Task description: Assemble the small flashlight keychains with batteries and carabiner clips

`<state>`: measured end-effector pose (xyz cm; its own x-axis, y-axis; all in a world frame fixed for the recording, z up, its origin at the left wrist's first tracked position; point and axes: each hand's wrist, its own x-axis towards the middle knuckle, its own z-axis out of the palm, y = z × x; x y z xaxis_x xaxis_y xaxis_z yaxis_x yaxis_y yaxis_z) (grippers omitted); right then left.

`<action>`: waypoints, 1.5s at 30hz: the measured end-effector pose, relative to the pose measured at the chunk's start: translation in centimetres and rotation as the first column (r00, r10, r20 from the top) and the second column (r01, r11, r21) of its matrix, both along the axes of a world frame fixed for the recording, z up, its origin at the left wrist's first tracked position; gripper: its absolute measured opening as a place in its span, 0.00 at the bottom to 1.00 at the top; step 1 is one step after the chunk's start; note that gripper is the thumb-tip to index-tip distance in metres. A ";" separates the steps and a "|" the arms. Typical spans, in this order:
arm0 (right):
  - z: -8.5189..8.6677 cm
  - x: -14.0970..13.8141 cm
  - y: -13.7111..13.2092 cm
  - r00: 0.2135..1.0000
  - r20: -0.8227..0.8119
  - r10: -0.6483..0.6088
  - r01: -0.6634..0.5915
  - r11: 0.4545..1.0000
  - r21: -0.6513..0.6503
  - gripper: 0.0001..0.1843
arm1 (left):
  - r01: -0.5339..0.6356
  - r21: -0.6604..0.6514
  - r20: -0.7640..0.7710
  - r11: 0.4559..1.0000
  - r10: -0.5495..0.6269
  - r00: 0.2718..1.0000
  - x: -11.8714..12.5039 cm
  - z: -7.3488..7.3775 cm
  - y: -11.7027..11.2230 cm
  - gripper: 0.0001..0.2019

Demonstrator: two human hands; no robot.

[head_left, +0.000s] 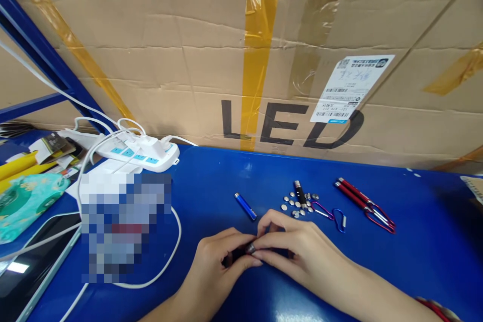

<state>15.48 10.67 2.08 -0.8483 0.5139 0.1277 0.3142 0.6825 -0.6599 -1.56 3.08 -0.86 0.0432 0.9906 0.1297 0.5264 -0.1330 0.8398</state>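
My left hand (217, 261) and my right hand (292, 246) meet over the blue table (211, 181), fingers pinched together on a small dark tube-shaped light (236, 256) with a metal end. A blue tube (245, 206) lies just beyond my fingers. Behind my right hand sit several silver button cells (298, 205), a black tube (299, 192), a pink carabiner (320, 210) and a blue carabiner (340, 220). Two red pen lights (358, 198) with a red clip lie to the right.
A large cardboard box marked LED (294, 60) walls off the back. A white power strip (147, 151) with white cables sits at the left, with a blurred patch, a phone (33, 261) and packets (26, 196) beyond it.
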 end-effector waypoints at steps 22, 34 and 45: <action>-1.0 2.9 5.4 0.880 0.340 -0.333 0.124 0.850 0.512 0.05 | -0.028 -0.209 0.304 0.978 0.092 0.948 0.2 0.3 -0.5 0.08; -0.7 1.9 4.1 0.944 0.219 -0.247 0.108 0.858 0.502 0.07 | -0.065 0.186 0.133 0.980 0.041 0.990 0.1 0.3 -0.3 0.08; 1.3 0.4 -0.6 0.970 -0.231 0.076 0.001 0.949 0.315 0.08 | 0.044 0.159 0.036 0.986 -0.050 0.998 0.2 -0.2 -0.5 0.02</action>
